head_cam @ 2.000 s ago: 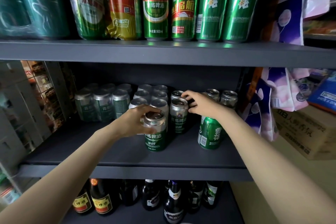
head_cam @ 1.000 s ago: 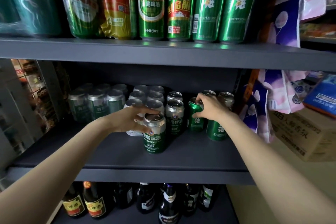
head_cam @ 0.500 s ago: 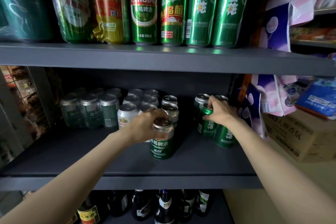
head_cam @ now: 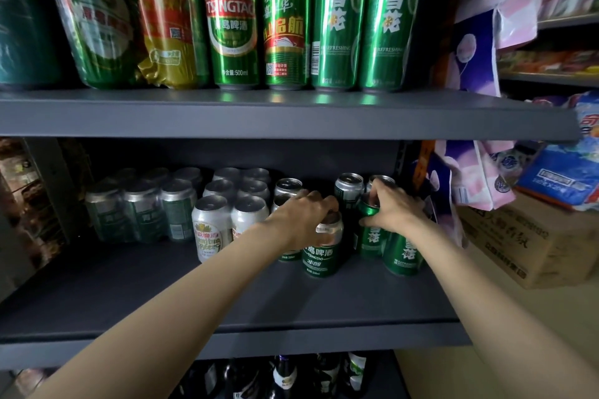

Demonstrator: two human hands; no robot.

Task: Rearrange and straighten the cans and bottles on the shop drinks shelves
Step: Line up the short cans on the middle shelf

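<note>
Mid-straightening on the middle shelf point(head_cam: 227, 298): left hand point(head_cam: 301, 215) gripped a Tsingtao can point(head_cam: 321, 249), right hand point(head_cam: 393, 207) a Snow can point(head_cam: 369, 233); next, probably aligning both into rows.

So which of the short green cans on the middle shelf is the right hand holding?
The right hand grips the rear green can by its top; the front green can, nearer the shelf edge, stands free beside the wrist.

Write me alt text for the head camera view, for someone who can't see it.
A person's left hand grips the top of a green and silver Tsingtao can while the right hand grips a green can beside it, both on the dark grey middle shelf. Tall green cans line the shelf above; dark bottles stand below.
</note>
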